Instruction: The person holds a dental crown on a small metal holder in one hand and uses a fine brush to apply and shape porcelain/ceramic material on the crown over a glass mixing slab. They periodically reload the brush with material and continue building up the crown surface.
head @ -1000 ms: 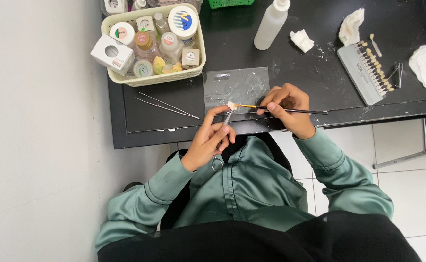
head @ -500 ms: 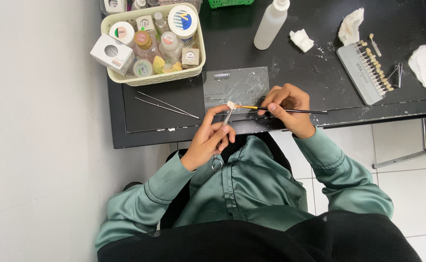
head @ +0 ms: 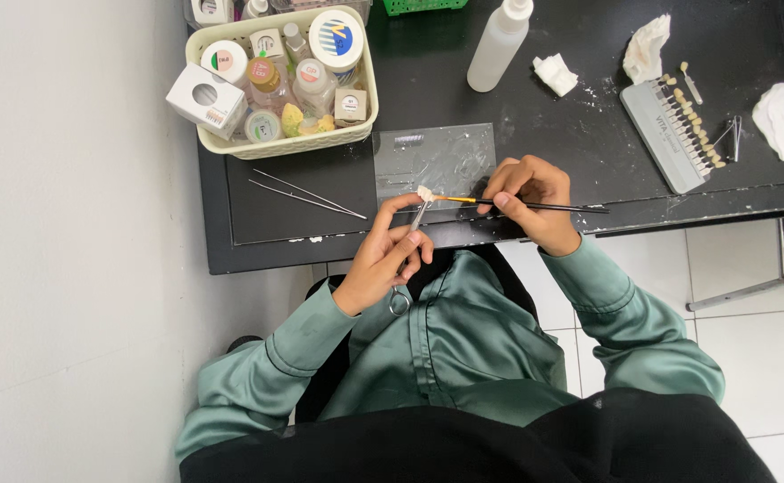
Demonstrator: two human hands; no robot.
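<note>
While the left hand (head: 383,259) grips a metal clamp (head: 410,241) to keep a tiny white tooth piece (head: 425,192) steady above the bench (head: 320,210), the right hand (head: 526,192) fingers pinch a thin brush (head: 517,205), its tip touching the piece, near the glass slab (head: 432,161).
</note>
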